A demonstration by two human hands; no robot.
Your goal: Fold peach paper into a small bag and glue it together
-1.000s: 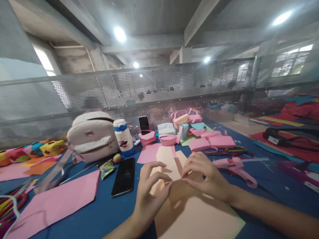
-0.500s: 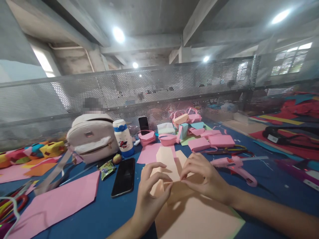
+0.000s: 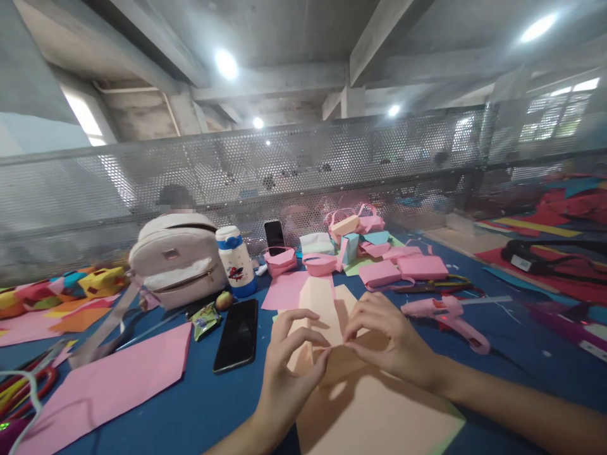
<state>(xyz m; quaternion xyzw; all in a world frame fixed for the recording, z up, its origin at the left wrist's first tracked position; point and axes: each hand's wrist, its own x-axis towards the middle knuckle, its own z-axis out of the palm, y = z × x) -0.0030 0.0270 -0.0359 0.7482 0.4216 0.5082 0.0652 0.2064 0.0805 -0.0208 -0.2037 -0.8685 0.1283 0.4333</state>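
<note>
A peach paper piece with folded flaps (image 3: 318,306) stands in front of me, over a flat peach sheet (image 3: 379,417). My left hand (image 3: 291,363) pinches its near edge between thumb and fingertips. From the other side my right hand (image 3: 386,332) pinches the same edge, close to the left fingertips. The fingers and the fold cover part of the paper, so its full shape is hidden. A pink glue gun (image 3: 448,316) lies just right of my right hand. Left of my left hand rests a black phone (image 3: 236,335).
Behind stand several small pink paper bags (image 3: 379,273), a second phone (image 3: 274,237), a bottle (image 3: 236,262) and a white backpack (image 3: 177,259). Pink paper (image 3: 114,385) and scissors (image 3: 40,385) lie at the left. Beyond the glue gun is a purple tool (image 3: 569,325). A perforated metal screen (image 3: 294,158) borders the table.
Both hands keep their pinch on the paper edge, with the left fingertips shifted only slightly. The view has tilted a little.
</note>
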